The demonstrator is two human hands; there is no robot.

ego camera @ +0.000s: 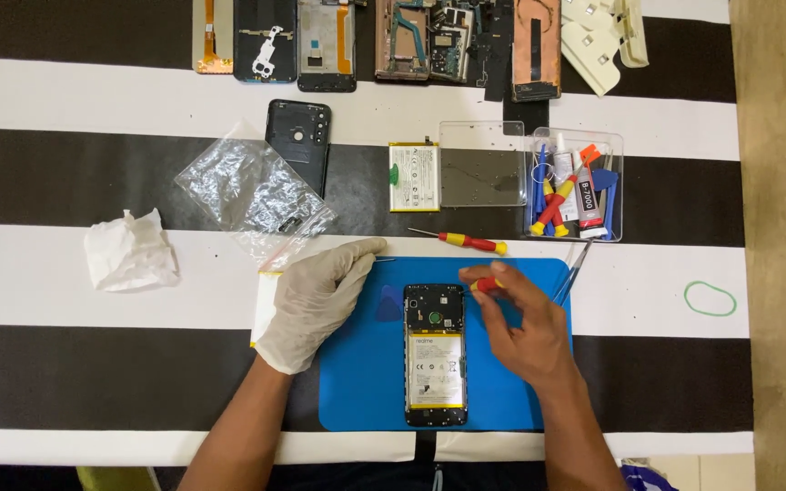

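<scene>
Head view looks straight down on an opened phone (435, 355) lying flat in the middle of a blue mat (357, 391) on the striped surface (93, 282). Its back cover is off: a pale battery fills the lower body, and a dark board with a round camera ring sits above it. I judge it light, stiff and fragile — bare board and battery should not be pressed, so the safe hold is along the long side edges of the frame. My right hand (525, 323) is bare and hovers just right of the phone's top, its grip pinched on a small screwdriver (486, 285) with a red and yellow handle. My left hand (313, 300), gloved, rests flat on the mat's left edge, fingers spread and grasping nothing, beside a blue pick (389, 307). A second screwdriver (468, 241) lies just above the mat, tweezers (571, 273) at its right corner — both clear of the phone.
</scene>
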